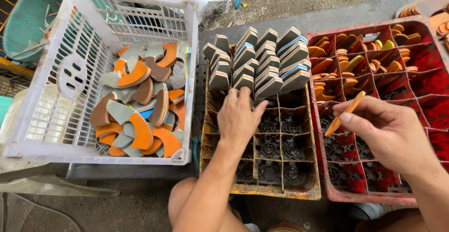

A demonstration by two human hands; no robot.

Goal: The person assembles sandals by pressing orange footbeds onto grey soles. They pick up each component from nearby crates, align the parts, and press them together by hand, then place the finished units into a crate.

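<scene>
Two hands at work: left hand (237,115) lies flat w/ fingers together on grey pieces (262,63) at yellow crate's (262,192) far edge. Right hand (388,129) pinches an orange strip (345,113) over red crate (329,192).

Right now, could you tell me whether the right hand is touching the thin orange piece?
Touching. The head view shows the right hand pinching the thin orange piece between thumb and fingers above the red crate.
</scene>
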